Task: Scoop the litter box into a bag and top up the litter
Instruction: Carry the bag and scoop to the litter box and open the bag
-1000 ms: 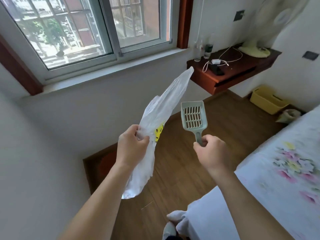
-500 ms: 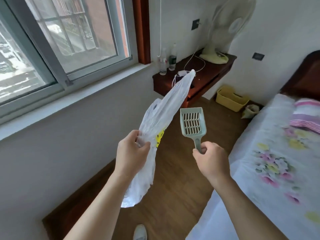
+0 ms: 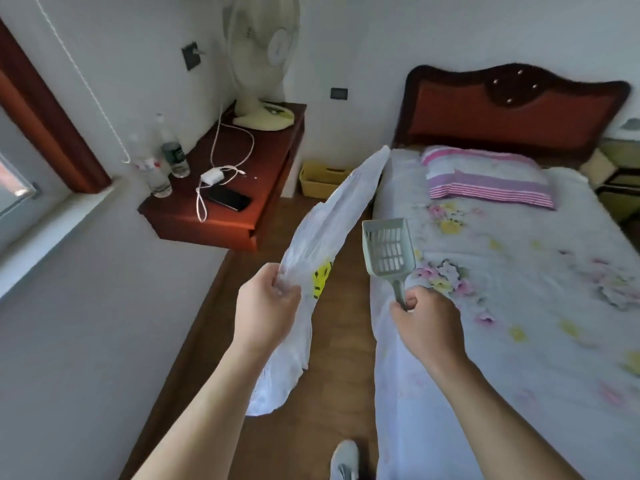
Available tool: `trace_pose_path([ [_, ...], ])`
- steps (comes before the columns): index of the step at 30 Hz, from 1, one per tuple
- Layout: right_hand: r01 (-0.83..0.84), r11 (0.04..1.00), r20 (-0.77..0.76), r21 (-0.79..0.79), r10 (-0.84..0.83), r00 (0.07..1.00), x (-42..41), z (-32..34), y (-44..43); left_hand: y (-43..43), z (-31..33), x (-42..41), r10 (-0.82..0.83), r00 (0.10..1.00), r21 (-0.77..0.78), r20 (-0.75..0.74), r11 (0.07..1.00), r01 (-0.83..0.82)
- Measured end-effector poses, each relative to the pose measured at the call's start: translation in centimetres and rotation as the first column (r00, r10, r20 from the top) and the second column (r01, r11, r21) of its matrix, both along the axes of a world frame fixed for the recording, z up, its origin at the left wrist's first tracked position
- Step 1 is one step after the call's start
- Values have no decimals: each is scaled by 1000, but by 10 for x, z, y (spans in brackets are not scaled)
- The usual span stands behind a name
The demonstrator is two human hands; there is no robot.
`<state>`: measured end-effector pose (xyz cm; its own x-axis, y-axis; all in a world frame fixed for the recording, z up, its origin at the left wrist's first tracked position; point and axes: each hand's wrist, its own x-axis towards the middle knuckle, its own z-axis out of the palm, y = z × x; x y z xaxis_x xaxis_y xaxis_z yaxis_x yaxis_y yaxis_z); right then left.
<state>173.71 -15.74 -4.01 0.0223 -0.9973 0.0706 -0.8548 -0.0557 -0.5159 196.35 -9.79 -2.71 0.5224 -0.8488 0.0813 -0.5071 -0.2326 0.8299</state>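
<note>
The bag (image 3: 322,244) is white plastic with a yellow print, flat and long, gripped at its middle by the left hand (image 3: 266,306), upper end slanting up. The scoop (image 3: 388,249), pale green and slotted, stands upright in the right hand (image 3: 427,323).

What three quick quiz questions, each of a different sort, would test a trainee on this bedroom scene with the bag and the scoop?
1. True or false: the scoop is full of litter.
2. The left hand grips: A) a broom, B) the plastic bag, C) a towel.
3. Fill in: the scoop's handle is held by the ____ hand.

Key: 1 false, its slotted tray is empty. 2 B. 3 right; the right hand is curled round the handle.
</note>
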Motion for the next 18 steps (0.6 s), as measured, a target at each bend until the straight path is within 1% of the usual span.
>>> trace_pose_path([
  [3,62,998,3,-18,-61,998,-13,-9,-52,-65,-5,-7,-78,997,-6,1,997,78],
  [6,91,995,14,-47,-91,996,-18,-13,-112,-131,-6,-11,-99,995,1,-8,995,99],
  [10,92,994,2,-65,-92,996,-14,-11,-187,-203,-5,-4,-73,997,-9,-21,997,73],
  [14,71,997,24,-39,-70,997,7,-2,-249,-263,-1,15,-31,1000,-17,-6,999,31],
  [18,64,998,-9,-20,-65,998,35,-2,-314,-327,-4,42,-9,1000,-22,-16,1000,9],
])
